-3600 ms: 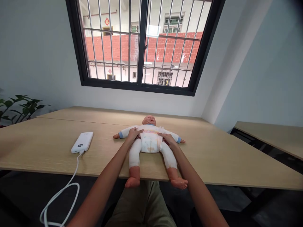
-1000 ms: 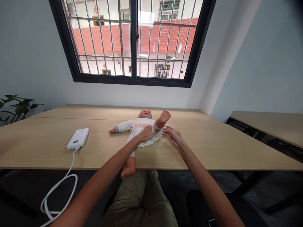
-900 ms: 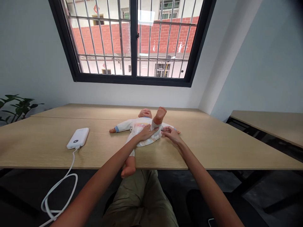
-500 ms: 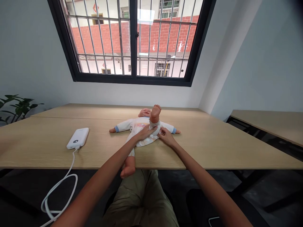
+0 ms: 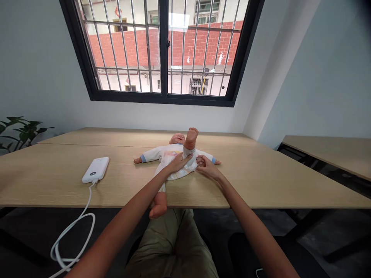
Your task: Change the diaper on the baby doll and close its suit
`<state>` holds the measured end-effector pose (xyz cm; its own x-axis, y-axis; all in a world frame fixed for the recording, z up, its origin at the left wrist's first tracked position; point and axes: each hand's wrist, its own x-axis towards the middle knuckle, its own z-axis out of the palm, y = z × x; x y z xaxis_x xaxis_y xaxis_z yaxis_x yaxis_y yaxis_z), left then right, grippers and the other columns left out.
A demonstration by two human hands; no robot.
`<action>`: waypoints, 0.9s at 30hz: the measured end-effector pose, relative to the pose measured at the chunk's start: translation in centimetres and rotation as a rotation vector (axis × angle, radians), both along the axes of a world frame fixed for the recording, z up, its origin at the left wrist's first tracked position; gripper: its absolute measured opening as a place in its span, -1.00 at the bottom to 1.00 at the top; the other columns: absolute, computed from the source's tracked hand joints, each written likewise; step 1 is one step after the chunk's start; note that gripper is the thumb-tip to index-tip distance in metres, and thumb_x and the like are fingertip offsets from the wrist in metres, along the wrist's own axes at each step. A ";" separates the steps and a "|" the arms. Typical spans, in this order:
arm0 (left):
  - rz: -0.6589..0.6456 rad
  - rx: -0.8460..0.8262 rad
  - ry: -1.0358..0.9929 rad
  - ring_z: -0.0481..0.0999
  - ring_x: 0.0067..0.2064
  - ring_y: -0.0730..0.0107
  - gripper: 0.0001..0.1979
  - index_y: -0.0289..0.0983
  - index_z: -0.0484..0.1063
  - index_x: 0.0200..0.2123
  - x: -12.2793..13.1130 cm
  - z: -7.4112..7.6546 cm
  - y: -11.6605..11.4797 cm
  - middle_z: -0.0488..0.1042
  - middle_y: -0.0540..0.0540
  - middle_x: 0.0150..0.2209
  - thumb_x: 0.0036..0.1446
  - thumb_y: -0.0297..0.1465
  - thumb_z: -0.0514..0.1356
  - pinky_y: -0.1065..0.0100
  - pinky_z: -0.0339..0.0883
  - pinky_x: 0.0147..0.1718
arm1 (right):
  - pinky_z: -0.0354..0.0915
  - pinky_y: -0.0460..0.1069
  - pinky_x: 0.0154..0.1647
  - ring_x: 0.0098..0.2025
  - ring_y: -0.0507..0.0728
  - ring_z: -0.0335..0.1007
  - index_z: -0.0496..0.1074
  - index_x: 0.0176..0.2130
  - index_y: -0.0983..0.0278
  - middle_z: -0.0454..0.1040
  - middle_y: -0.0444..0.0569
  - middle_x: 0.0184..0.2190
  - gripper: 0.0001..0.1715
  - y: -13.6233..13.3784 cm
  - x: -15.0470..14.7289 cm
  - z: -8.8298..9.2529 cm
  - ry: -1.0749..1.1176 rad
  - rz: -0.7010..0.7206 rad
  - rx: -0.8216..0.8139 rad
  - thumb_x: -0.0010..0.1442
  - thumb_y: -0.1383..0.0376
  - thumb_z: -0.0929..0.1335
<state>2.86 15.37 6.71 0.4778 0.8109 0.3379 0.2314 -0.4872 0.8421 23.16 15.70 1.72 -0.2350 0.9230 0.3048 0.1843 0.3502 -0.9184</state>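
Lifted upright since earlier: one leg of the doll [image 5: 171, 153], face-up on the surface [image 5: 261, 181], standing between both hands. Left hand [image 5: 178, 162] spread open against the thigh; right hand [image 5: 204, 165] curled, pinching at the hip. Well apart leftward: power bank [image 5: 95, 170], cable [image 5: 72, 231], plant [image 5: 20, 133].

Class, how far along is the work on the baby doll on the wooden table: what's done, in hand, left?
Done: the baby doll in a white romper lies face up on the light wooden table, one leg raised. In hand: the left hand rests at its hip beside that leg; the right hand touches its side. Left: the white diaper is still on; the other foot hangs over the edge.
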 end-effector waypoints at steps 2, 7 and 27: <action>0.018 0.006 -0.003 0.48 0.02 0.07 -0.57 -0.30 0.44 -0.16 0.0 0.0 0.0 0.54 -0.24 -0.04 0.20 -0.07 0.03 0.12 0.32 0.07 | 0.32 -0.03 -0.28 -0.37 0.03 0.31 0.25 0.00 0.25 0.35 -0.15 -0.34 -0.33 0.0 0.0 -0.5 -0.129 -0.050 0.040 -0.11 0.26 0.45; 0.019 0.021 -0.040 0.47 0.05 0.05 -0.55 -0.34 0.44 -0.11 -0.1 0.1 -0.1 0.53 -0.21 -0.02 0.22 -0.09 0.03 0.17 0.32 0.07 | 0.29 0.02 -0.13 -0.19 0.09 0.26 0.27 -0.02 0.27 0.32 0.01 -0.08 -0.40 -0.4 -0.1 -0.2 -0.246 -0.252 0.284 -0.06 0.24 0.45; -0.047 0.042 -0.032 0.43 0.06 0.04 -0.52 -0.37 0.40 -0.11 -0.4 -0.2 -0.1 0.49 -0.27 0.01 0.20 -0.06 0.06 0.14 0.28 0.09 | 0.38 0.01 -0.19 -0.28 0.10 0.43 0.46 -0.12 0.31 0.51 -0.01 -0.32 -0.55 -0.5 -0.4 0.6 -0.011 -0.101 0.119 -0.01 0.16 0.45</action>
<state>2.43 15.28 6.56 0.5033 0.7726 0.3869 0.1810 -0.5321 0.8271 22.79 15.25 2.30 -0.1463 0.8995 0.4117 0.2338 0.4358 -0.8691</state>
